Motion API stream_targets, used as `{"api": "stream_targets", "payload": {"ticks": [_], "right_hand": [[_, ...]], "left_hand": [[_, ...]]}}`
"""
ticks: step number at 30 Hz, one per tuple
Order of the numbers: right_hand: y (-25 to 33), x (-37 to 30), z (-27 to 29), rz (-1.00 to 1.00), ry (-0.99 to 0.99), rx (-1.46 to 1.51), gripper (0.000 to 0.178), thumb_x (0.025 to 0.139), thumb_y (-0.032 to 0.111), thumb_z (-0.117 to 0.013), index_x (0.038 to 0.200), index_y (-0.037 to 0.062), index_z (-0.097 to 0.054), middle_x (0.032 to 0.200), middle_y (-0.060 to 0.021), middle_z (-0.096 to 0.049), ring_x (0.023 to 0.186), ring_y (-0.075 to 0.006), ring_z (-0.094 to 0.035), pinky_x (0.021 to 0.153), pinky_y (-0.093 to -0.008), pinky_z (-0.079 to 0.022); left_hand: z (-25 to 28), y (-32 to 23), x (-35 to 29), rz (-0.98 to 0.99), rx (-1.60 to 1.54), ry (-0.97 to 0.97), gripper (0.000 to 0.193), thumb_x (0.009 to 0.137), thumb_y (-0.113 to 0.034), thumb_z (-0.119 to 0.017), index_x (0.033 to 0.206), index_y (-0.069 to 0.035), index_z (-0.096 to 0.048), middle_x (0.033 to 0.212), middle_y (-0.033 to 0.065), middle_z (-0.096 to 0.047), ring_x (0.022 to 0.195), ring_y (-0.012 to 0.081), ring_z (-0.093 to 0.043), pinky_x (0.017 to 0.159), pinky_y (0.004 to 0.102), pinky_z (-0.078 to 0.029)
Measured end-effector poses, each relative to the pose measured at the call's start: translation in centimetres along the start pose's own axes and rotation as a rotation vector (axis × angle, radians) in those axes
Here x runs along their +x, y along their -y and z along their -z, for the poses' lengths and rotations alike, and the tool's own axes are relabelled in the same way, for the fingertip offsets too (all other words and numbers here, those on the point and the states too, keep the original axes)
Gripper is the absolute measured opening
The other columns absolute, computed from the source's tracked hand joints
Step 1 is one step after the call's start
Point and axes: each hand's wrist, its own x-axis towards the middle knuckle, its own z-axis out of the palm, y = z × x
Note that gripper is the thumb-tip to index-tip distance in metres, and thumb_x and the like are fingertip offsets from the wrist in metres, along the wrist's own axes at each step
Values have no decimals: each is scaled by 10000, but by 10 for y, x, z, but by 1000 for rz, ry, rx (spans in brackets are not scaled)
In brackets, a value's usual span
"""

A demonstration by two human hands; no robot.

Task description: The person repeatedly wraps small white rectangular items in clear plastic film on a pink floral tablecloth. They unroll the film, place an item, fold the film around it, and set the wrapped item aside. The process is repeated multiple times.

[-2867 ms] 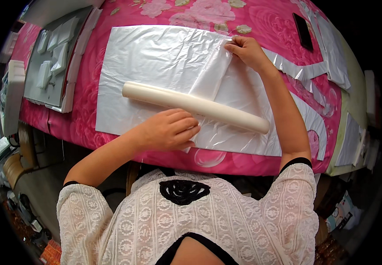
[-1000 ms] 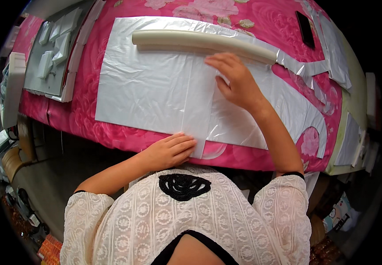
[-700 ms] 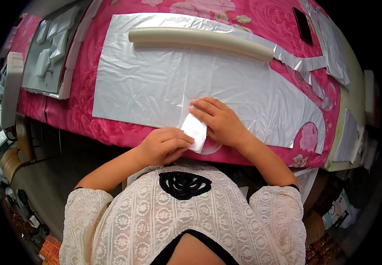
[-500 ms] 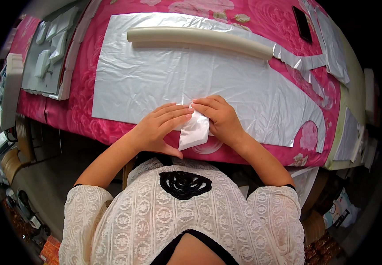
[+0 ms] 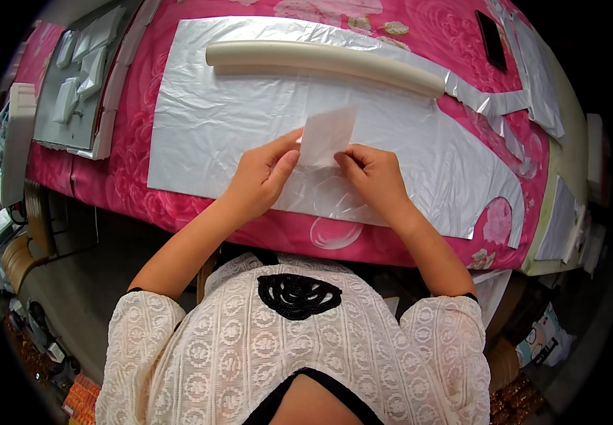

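Folded film packet (image 5: 326,138) is sitting farther up over the sheet now, having been down by the table's near edge half a second ago; both hands are moving up with it. Right hand (image 5: 374,173) is pinching the packet's lower right corner between thumb and index finger, other fingers curling in. Left hand (image 5: 260,173) is reaching its fingertips to the packet's left edge, thumb standing apart from the index finger; can't tell whether it's gripping. Packet is tilting up between the two hands, above the silvery-white film sheet (image 5: 221,134).

Beyond it, cream tube (image 5: 321,58) is lying across the sheet's far part, touching neither hand. Sheet is resting on pink floral tablecloth (image 5: 200,219). Off the tube's right end, a shiny film strip (image 5: 487,105) is running toward more film (image 5: 539,85) at the right edge. Black phone (image 5: 491,40) is lying just beside that. Far left, grey board (image 5: 48,117) is carrying several small white folded pieces (image 5: 92,71).
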Motion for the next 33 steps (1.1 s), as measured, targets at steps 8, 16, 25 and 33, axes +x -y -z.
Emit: {"api": "stream_targets", "payload": {"ticks": [8, 16, 25, 33], "right_hand": [[-3, 28, 6, -231, 106, 150, 240, 847, 194, -579, 766, -22, -647, 619, -79, -640, 551, -131, -631, 549, -261, -470], [15, 11, 2, -140, -9, -161, 307, 755, 168, -696, 1005, 9, -615, 835, -122, -667, 782, -203, -659, 674, -305, -492], [-24, 39, 12, 773, 15, -631, 543, 718, 216, -703, 1215, 67, -542, 1288, -87, -518, 1223, -258, -450, 1025, -388, -374], [-21, 46, 25, 765, 95, -490, 502, 673, 46, -600, 1175, 46, -570, 1257, -91, -546, 1168, -264, -497, 989, -354, -406]], "left_hand": [[-25, 7, 1, -356, 582, 8, 677, 854, -278, -529, 1405, 14, -266, 1454, 201, -275, 1345, 334, -271, 1093, 439, -204], [-38, 18, -2, -261, 854, 98, 790, 842, -431, -497, 1415, 38, -219, 1501, 183, -168, 1407, 301, -117, 1130, 439, -59], [-30, 18, 6, -397, 800, 11, 534, 810, -187, -591, 1275, 25, -437, 1380, 170, -389, 1292, 305, -361, 1055, 420, -298], [-19, 30, 19, -624, 721, -153, 184, 697, -67, -634, 866, 2, -609, 1016, 99, -642, 970, 241, -612, 863, 354, -479]]}}
